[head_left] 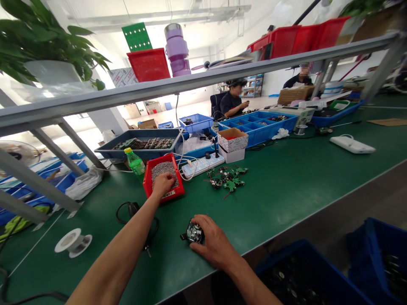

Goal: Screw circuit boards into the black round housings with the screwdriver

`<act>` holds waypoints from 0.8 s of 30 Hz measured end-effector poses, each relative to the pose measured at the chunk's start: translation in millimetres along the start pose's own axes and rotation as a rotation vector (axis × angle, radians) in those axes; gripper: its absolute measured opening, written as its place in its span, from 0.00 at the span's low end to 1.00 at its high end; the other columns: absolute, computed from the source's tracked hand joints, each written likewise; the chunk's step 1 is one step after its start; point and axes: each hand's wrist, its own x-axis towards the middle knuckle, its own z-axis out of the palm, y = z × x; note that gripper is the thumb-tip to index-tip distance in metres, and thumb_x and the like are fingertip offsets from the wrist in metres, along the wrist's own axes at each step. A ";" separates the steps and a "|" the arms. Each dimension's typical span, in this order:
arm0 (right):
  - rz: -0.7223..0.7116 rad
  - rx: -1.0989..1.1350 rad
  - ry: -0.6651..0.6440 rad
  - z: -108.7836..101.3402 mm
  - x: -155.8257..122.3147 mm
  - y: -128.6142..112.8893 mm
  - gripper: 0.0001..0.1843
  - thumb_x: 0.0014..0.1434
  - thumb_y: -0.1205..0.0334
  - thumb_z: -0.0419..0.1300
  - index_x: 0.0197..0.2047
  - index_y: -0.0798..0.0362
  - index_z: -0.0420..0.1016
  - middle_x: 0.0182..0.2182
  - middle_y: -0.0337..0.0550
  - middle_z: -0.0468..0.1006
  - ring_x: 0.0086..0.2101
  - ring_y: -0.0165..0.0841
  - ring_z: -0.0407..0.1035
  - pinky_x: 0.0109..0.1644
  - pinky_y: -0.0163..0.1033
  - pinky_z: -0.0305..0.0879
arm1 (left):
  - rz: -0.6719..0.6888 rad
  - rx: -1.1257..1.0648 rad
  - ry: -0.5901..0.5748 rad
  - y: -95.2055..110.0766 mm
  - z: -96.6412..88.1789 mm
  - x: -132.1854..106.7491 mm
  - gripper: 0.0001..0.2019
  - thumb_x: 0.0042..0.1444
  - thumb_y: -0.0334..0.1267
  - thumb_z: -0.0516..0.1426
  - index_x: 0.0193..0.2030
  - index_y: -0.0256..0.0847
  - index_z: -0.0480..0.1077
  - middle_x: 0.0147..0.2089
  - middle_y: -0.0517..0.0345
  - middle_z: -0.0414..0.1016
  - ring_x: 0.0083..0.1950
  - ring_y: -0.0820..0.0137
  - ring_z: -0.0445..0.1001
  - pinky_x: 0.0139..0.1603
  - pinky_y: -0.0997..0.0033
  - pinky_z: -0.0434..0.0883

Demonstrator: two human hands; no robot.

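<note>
My left hand (164, 183) reaches into a red bin (148, 186) filled with tiny grey metal pieces (163, 168), which look like screws. Its fingers are curled together over the pieces; whatever is between the fingertips is too small to make out. On the green bench top, my right hand (212, 238) grips a small round device with an exposed circuit board (193, 232) from its right side, thumb below and fingers above. A short dark part juts from the device's left side. Beyond it lies a cluster of green circuit boards with wires (230, 180).
A green bottle (135, 163) and a white power strip (203, 166) flank the red bin. A black cable (132, 208) and a solder wire spool (73, 242) lie left. Blue trays (260, 131) line the back beneath a shelf (203, 78). Blue crates (305, 271) stand below the front edge.
</note>
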 end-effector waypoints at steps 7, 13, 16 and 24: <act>0.006 0.032 -0.082 -9.2 4.4 5.7 0.32 0.44 0.71 0.70 0.54 0.50 0.69 0.53 0.45 0.73 0.54 0.39 0.67 0.61 0.45 0.62 | -0.029 -0.290 0.121 9.3 -18.0 -12.2 0.09 0.58 0.42 0.58 0.34 0.37 0.73 0.33 0.52 0.78 0.39 0.63 0.77 0.46 0.61 0.72; -0.027 0.017 -0.054 -6.4 3.1 11.5 0.32 0.46 0.69 0.70 0.55 0.49 0.69 0.55 0.45 0.72 0.56 0.40 0.65 0.62 0.46 0.61 | 0.019 -0.669 0.047 27.0 -29.7 -54.5 0.15 0.54 0.47 0.60 0.39 0.38 0.68 0.34 0.54 0.79 0.35 0.67 0.80 0.39 0.67 0.76; -0.047 0.005 -0.044 -3.7 2.4 14.0 0.33 0.46 0.69 0.70 0.56 0.49 0.68 0.54 0.45 0.72 0.55 0.39 0.65 0.63 0.45 0.61 | 0.024 -0.754 -0.057 33.6 -29.3 -91.7 0.18 0.50 0.48 0.64 0.40 0.37 0.69 0.29 0.58 0.77 0.29 0.69 0.78 0.35 0.69 0.75; -0.067 -0.020 -0.042 -3.4 4.3 15.2 0.33 0.46 0.69 0.71 0.56 0.50 0.68 0.54 0.46 0.72 0.55 0.39 0.66 0.62 0.45 0.62 | -0.096 -0.912 -0.569 17.5 -20.0 -152.3 0.14 0.50 0.41 0.67 0.39 0.34 0.74 0.33 0.56 0.77 0.31 0.72 0.76 0.36 0.72 0.72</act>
